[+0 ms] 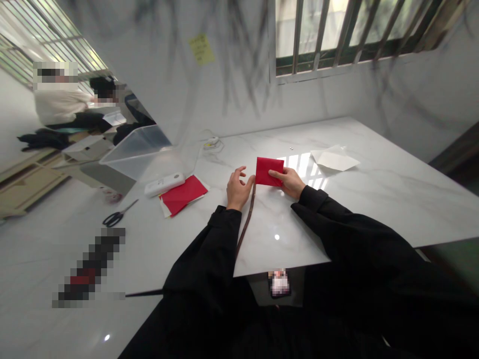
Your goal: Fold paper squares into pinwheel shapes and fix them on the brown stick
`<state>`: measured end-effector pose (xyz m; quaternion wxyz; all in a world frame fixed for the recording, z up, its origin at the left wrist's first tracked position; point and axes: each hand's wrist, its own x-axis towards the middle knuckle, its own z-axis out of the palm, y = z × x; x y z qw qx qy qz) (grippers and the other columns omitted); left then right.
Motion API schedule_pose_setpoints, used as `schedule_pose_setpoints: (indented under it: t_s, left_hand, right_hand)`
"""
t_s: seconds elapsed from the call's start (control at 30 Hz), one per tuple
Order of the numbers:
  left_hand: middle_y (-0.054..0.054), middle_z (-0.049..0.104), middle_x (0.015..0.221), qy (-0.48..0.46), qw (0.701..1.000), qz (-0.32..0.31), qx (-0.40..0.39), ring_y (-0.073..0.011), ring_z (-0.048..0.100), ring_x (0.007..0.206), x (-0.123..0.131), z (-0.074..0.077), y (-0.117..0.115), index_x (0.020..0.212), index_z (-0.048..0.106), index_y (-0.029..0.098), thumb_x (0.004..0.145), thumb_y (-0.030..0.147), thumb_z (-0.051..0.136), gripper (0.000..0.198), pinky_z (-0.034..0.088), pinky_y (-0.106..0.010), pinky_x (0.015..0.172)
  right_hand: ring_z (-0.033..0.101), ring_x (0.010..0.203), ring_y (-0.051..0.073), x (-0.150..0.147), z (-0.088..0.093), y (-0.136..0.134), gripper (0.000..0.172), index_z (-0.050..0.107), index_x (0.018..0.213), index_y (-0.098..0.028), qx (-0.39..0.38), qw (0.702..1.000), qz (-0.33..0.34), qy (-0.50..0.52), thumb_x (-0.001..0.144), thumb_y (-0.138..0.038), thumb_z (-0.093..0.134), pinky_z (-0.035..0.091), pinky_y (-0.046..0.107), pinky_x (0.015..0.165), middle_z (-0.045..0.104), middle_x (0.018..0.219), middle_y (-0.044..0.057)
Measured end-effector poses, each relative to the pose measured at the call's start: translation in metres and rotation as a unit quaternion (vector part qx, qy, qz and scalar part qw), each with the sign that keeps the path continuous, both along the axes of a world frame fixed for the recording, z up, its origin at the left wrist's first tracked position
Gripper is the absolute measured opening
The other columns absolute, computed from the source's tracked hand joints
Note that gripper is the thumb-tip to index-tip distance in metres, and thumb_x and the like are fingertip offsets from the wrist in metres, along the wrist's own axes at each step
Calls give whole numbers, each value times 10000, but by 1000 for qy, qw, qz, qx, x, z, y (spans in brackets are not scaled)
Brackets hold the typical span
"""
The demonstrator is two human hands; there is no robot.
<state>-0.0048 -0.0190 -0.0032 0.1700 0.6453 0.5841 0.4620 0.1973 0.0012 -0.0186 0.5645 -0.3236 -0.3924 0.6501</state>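
Note:
A folded red paper (267, 170) is held up just above the white marble table (374, 199). My right hand (288, 182) pinches its lower right edge with thumb on top. My left hand (238, 188) touches the paper's left edge with fingertips, fingers spread. Both arms wear black sleeves. A thin dark cord (247, 222) hangs between my hands toward my body.
A stack of red paper sheets (183, 194) lies left of my hands beside a white remote-like device (164, 184). Scissors (119, 214) lie further left, a clear plastic bin (136, 149) behind them. White paper (334, 159) lies at right. Two people sit far left.

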Motion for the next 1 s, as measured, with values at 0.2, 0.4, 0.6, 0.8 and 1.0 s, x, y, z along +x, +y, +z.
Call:
schedule_pose_setpoints:
  t_s: [0.2,0.4,0.6,0.8,1.0]
  left_hand:
    - [-79,689,1002,125,991,-46,-20,-256,624,896,-2,2,-5,1250,695,221,731,299,825,541,458,-355,865]
    - [-45,749,890,92,994,-28,-51,-217,628,719,-6,4,-6,1112,749,247,735,195,750,381,470,-350,795]
    - [-85,767,880,-171,969,-90,-155,-191,677,734,-8,7,-4,1062,770,171,719,324,788,376,518,-326,764]
    - [-87,776,944,-333,898,-176,-228,-137,664,734,-11,21,-8,1068,788,148,661,377,883,476,541,-305,794]
    - [-90,776,1022,-350,854,-232,-307,-115,660,771,-15,28,-13,1096,794,161,677,331,919,470,531,-259,793]
  right_hand:
    - [754,981,242,23,-2,11,399,740,950,-161,-8,999,-26,28,654,-331,947,603,415,1017,793,1028,90]
    - [742,1024,254,30,-2,13,392,753,947,-169,-5,1000,13,5,648,-324,954,614,421,996,792,1066,97]
    - [749,956,247,24,-2,10,378,767,947,-158,19,999,37,-25,652,-324,937,620,418,939,795,1032,98]
    - [708,749,205,28,6,9,291,784,899,-164,157,967,33,-201,699,-352,878,597,372,754,775,821,41]
    - [717,882,221,33,16,10,208,797,862,-227,308,906,-25,-290,811,-427,813,546,396,887,786,910,52]
